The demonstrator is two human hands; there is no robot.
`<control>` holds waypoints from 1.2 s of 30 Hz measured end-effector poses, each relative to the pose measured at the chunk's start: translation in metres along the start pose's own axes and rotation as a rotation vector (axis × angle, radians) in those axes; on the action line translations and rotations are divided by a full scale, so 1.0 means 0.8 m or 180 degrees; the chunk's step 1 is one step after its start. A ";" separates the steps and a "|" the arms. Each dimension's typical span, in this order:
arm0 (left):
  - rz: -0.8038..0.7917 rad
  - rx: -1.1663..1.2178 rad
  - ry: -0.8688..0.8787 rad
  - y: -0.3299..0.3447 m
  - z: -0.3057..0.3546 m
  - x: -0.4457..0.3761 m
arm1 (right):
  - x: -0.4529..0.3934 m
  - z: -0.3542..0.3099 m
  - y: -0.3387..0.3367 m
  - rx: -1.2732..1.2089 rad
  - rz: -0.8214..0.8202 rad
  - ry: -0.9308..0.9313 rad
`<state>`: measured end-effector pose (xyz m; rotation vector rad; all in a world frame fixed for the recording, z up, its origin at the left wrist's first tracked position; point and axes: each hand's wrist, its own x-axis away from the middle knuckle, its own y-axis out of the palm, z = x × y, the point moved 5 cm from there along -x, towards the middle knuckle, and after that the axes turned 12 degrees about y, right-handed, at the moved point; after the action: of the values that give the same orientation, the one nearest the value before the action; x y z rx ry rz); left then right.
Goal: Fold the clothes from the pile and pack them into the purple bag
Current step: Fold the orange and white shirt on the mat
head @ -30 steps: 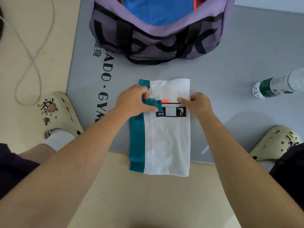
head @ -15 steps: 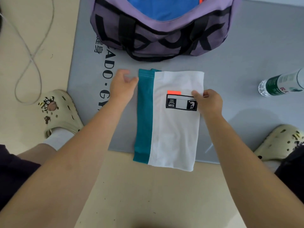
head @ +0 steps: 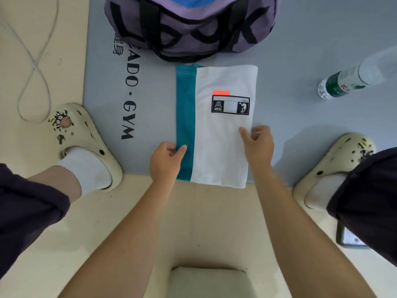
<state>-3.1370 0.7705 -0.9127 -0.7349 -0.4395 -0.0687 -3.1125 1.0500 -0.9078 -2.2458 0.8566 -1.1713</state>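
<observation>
A folded white and teal garment (head: 217,136) with a black label lies flat on the grey gym mat (head: 311,39), just in front of the purple bag (head: 193,29). The bag stands open at the top edge of the view, and something blue (head: 193,1) shows inside it. My left hand (head: 166,160) pinches the teal left edge near the garment's near end, thumb on top. My right hand (head: 257,143) pinches the white right edge a little farther up.
A water bottle (head: 343,82) lies on the mat at the right. My feet in cream clogs (head: 86,136) (head: 335,164) flank the garment. A grey cable (head: 32,61) loops on the floor at left. A phone (head: 352,239) lies by my right leg.
Both hands have slid from the garment's far half, beside the label, down to its near half. The flap at the top left now lies flat.
</observation>
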 end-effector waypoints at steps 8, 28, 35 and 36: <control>-0.0406 -0.0228 -0.0523 0.003 -0.038 0.073 | 0.099 0.113 -0.007 0.0290 -0.0027 0.0818; -0.0174 0.0189 0.0086 0.000 0.039 -0.024 | 0.037 0.036 -0.041 0.0177 0.0052 0.0293; -0.0057 0.0389 0.0056 0.020 0.092 -0.136 | -0.077 -0.113 -0.016 0.0452 -0.0168 -0.0563; -0.0019 0.0427 0.0030 0.021 0.094 -0.147 | -0.090 -0.131 -0.012 0.0466 -0.0184 -0.0648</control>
<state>-3.2675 0.8222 -0.9224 -0.6012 -0.4331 -0.0478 -3.2295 1.0961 -0.8861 -2.2348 0.6103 -0.9756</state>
